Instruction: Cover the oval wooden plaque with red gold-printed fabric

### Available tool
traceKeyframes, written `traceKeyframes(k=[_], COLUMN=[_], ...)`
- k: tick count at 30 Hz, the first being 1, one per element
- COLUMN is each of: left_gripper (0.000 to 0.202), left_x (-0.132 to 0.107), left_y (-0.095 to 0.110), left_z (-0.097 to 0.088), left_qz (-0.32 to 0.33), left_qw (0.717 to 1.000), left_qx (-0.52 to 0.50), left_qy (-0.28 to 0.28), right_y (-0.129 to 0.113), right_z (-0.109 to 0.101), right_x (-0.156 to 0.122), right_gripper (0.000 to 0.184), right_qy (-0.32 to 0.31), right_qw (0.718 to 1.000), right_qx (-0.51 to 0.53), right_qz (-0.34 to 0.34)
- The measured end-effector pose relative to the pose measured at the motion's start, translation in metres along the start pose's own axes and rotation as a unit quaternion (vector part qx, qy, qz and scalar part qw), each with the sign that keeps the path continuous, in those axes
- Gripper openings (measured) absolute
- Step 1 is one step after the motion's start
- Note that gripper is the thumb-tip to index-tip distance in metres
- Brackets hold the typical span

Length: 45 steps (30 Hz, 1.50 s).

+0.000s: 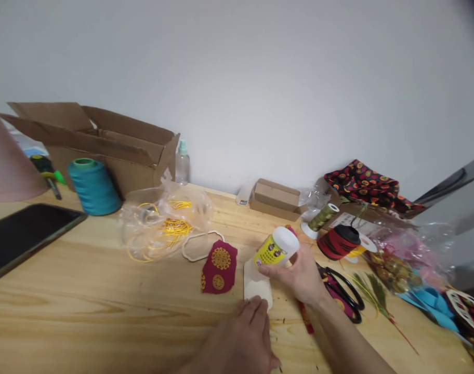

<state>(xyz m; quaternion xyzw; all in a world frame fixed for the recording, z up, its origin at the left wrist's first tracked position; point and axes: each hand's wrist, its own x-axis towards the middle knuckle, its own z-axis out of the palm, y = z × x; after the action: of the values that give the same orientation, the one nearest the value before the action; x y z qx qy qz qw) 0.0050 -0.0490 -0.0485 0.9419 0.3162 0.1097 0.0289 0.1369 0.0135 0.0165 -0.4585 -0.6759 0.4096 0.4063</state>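
Observation:
My right hand [299, 272] is closed round a thick glue stick [271, 249] with a yellow label and a white end. It tilts over a small white card piece [258, 288] on the wooden table, its lower end against or just above the card; I cannot tell which. My left hand [247, 337] lies with fingers stretched out, their tips on the card's near end. To the left is a cut piece of dark red fabric [220, 267] with gold round patterns. Its upper left edge is beside a thin white outline frame [191, 254].
Scissors [344, 296] with black handles lie right of my right forearm. Thread spools [340, 241], a plastic bag [404, 254] and patterned cloth [365, 184] crowd the right. Leftward are bagged yellow cords [176, 227], a teal thread cone [92, 187], a cardboard box [135, 171] and a phone-like dark slab [26, 234].

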Motion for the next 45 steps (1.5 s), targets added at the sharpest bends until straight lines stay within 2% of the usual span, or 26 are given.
traceKeyframes(k=[3, 7, 11, 14, 18, 22, 31, 34, 38, 40, 45], left_gripper=[0.050, 0.048, 0.048, 0.046, 0.049, 0.050, 0.045, 0.046, 0.046, 0.046, 0.044], left_x=[0.000, 0.001, 0.002, 0.003, 0.003, 0.003, 0.003, 0.003, 0.003, 0.003, 0.003], left_y=[-0.002, -0.003, -0.003, -0.003, -0.003, -0.002, -0.002, -0.002, -0.002, -0.003, -0.003], left_z=[-0.006, -0.007, -0.007, -0.007, -0.007, -0.010, -0.011, -0.011, -0.013, -0.012, -0.010], left_qz=[0.014, 0.031, 0.027, 0.028, 0.008, 0.010, 0.035, 0.028, 0.016, 0.016, 0.025], left_qw=[1.000, 0.999, 1.000, 0.999, 0.999, 0.999, 0.999, 1.000, 1.000, 1.000, 1.000], left_qx=[-0.009, -0.008, -0.008, -0.011, -0.032, -0.040, -0.012, -0.014, -0.020, -0.020, -0.017], left_qy=[-0.013, -0.009, -0.014, -0.011, -0.015, -0.019, -0.001, -0.003, -0.016, -0.012, -0.006], right_y=[0.008, 0.016, 0.019, 0.020, 0.021, 0.020, 0.016, 0.015, 0.015, 0.016, 0.022], right_z=[0.000, -0.002, -0.001, -0.001, -0.001, -0.001, -0.002, -0.002, -0.002, -0.001, -0.002], right_x=[0.001, -0.001, -0.001, 0.000, 0.000, -0.002, -0.003, -0.005, -0.004, -0.002, 0.005], right_gripper=[0.025, 0.025, 0.024, 0.022, 0.022, 0.024, 0.023, 0.022, 0.023, 0.023, 0.024], right_qy=[0.026, -0.004, 0.042, 0.000, 0.027, -0.004, -0.018, -0.011, -0.042, -0.029, 0.062], right_qw=[1.000, 0.997, 0.997, 0.996, 0.996, 0.997, 0.998, 0.997, 0.994, 0.993, 0.994], right_qx=[0.015, 0.071, 0.072, 0.089, 0.079, 0.081, 0.066, 0.072, 0.101, 0.109, 0.089], right_qz=[0.007, 0.011, 0.007, 0.013, 0.008, 0.018, 0.006, 0.009, 0.015, 0.016, -0.001])
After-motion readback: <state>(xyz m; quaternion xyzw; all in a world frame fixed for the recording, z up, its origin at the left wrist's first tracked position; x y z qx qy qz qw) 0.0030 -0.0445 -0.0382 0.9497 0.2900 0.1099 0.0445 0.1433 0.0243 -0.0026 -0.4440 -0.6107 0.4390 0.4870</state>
